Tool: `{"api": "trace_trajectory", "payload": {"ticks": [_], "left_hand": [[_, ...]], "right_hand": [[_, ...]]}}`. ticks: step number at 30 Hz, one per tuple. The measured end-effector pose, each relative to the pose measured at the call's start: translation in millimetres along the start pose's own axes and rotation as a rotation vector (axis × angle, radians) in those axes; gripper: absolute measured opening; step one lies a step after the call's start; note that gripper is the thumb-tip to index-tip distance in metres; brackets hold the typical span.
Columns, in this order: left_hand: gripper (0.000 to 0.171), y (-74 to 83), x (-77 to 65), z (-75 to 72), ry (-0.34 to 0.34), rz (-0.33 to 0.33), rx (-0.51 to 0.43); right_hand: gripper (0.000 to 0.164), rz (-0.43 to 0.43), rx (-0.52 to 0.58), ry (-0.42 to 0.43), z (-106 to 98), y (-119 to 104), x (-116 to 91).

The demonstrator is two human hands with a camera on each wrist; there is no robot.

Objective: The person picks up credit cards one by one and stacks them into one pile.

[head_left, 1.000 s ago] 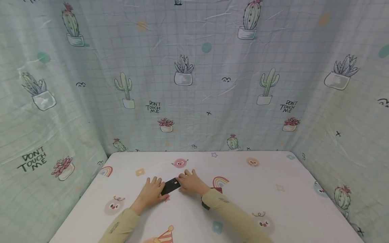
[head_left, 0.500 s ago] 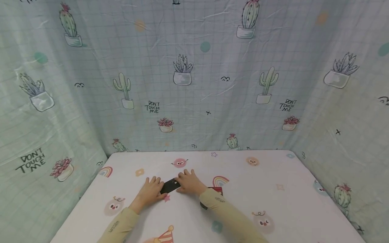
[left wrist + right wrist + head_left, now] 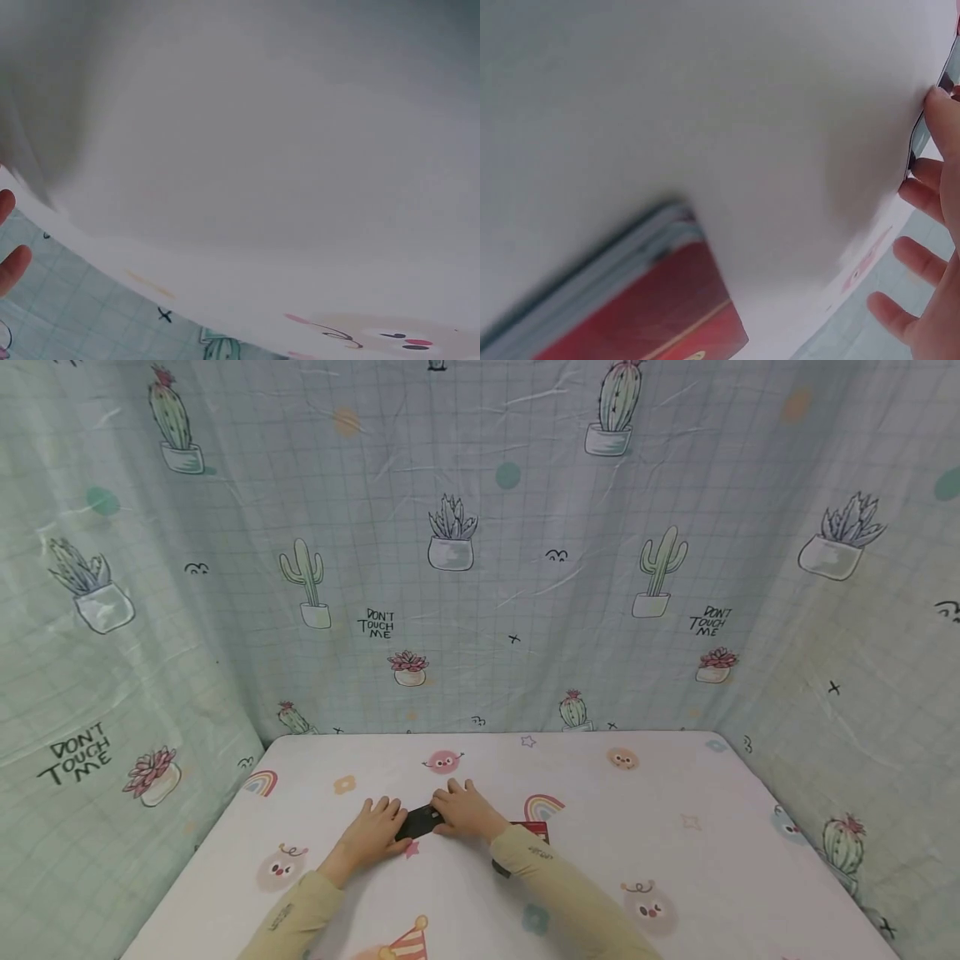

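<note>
A black bank card (image 3: 420,822) with a chip near its right end lies level between my two hands over the middle of the table. My left hand (image 3: 371,835) grips its left end, thumb along the near side and fingers at the far side. My right hand (image 3: 467,810) pinches the right end, partly covering the chip. In the right wrist view, the thumb and fingers (image 3: 922,196) hold the thin edge of the card, while the other fingers stay spread. Only two left fingertips (image 3: 15,266) show in the left wrist view.
Under my right forearm lies a stack of cards with a red card (image 3: 536,829) on top, also large in the right wrist view as a red card (image 3: 682,307). A dark card corner (image 3: 501,868) peeks out below the sleeve. The white printed table (image 3: 637,827) meets cactus-print curtains (image 3: 480,652).
My right hand has shifted slightly left along the black bank card, so its fingers cover more of the chip end. The left hand has stayed nearly still.
</note>
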State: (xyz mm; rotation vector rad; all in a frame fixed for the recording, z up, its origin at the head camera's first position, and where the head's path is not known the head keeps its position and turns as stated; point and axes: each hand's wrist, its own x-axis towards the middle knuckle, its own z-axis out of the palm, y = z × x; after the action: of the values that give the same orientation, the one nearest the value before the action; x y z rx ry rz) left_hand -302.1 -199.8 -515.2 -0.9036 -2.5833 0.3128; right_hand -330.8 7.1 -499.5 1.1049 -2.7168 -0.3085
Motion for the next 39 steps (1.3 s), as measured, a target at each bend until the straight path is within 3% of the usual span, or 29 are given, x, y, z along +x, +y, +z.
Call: {"api": "trace_trajectory", "payload": {"ticks": [11,22,29,39], "left_hand": [[0.044,-2.4,-0.3,3.7,0.033,0.061,0.05],[0.046,-2.7,-1.3,5.1,0.021,0.024,0.002],[0.048,-3.4,-2.1,8.7,0.054,0.021,-0.038],[0.051,-4.7,-1.9,10.7,0.099,0.072,0.063]], "right_hand": [[0.042,-0.022,-0.007,0.008,3.7,-1.0,3.1],[0.044,-0.014,-0.089,-0.023,0.1,-5.6,5.9],[0.051,-0.009,-0.118,-0.025,-0.9,-8.1,5.4],[0.049,-0.016,-0.13,-0.003,0.8,-9.0,3.7]]}}
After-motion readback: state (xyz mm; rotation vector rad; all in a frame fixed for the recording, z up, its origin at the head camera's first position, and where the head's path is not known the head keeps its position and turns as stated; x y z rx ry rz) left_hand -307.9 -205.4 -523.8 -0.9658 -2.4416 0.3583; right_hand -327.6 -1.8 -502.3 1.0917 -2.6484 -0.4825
